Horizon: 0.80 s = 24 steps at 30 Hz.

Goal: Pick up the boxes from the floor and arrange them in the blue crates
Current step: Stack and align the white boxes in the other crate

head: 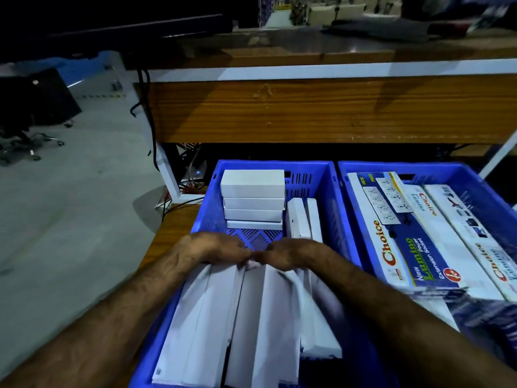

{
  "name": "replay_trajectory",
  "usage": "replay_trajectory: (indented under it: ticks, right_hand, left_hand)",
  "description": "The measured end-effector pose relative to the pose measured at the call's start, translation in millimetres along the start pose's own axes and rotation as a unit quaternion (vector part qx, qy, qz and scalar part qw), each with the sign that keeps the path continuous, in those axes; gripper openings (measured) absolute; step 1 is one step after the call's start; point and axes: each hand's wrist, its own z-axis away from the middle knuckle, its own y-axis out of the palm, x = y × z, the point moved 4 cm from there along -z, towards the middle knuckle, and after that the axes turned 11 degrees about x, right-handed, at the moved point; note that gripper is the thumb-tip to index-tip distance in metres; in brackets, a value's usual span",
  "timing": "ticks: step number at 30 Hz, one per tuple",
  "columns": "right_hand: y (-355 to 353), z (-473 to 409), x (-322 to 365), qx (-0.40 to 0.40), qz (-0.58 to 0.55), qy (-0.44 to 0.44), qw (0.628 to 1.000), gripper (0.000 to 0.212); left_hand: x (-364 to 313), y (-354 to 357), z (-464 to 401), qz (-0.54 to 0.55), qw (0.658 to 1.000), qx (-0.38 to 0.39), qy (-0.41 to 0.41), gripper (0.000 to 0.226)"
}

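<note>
Over the left blue crate (pixel 330 197), a slotted plastic bin, the left hand (pixel 212 249) and right hand (pixel 293 254) curl knuckles-up, gripping the far ends of smooth white boxes (pixel 251 317) standing in it. Rightward, another crate (pixel 475 177) holds glossy printed cartons (pixel 405 247).

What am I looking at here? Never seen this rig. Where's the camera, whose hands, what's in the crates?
There is no robot. One wide-angle camera worn on a person's head looks forward and down, so the two bare arms are the wearer's own. The left hand and right hand meet at the far ends of a row of long white boxes standing in the left blue crate, fingers curled over their tops. Further back in that crate sit a stack of white boxes and two more on edge. The right blue crate holds printed "Choice" extension-socket boxes. A wooden bench stands behind.
</note>
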Motion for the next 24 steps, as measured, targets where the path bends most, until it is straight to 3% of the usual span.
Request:
replay_trajectory:
  ticks: [3,7,10,13,16,18,20,24]
  right_hand:
    - [0.7,9.5,-3.8,0.015,-0.036,0.001,0.999,0.083]
    - [0.0,19.3,0.4,0.015,-0.028,-0.012,0.999,0.056]
    - [-2.6,25.9,4.9,-0.028,-0.026,-0.035,0.999,0.053]
    - [-2.3,42.3,8.9,-0.112,-0.031,-0.079,0.990,0.045]
    - [0.9,74.7,14.6,-0.221,-0.014,-0.130,0.967,0.031]
    - [9.9,95.1,17.7,-0.256,-0.002,-0.142,0.956,0.039]
    - [22.7,111.9,19.6,-0.280,0.002,-0.115,0.953,0.044]
    - [56.6,127.7,31.2,-0.256,0.009,-0.030,0.966,0.061]
  left_hand:
    - [8.2,4.6,-6.3,0.023,1.000,-0.010,-0.011,0.044]
    - [14.9,5.1,-9.6,0.077,0.997,-0.003,-0.004,0.061]
    - [9.4,1.8,0.9,0.057,0.998,-0.034,0.022,0.059]
    - [4.8,6.4,30.0,0.015,0.987,-0.149,0.053,0.046]
    - [0.2,29.7,69.4,-0.060,0.939,-0.336,0.033,0.066]
    - [-9.7,50.3,94.2,-0.091,0.913,-0.396,0.027,0.071]
    - [-19.8,66.3,110.5,-0.075,0.910,-0.403,0.056,0.065]
    - [-27.8,90.5,112.2,-0.075,0.937,-0.316,0.131,0.072]
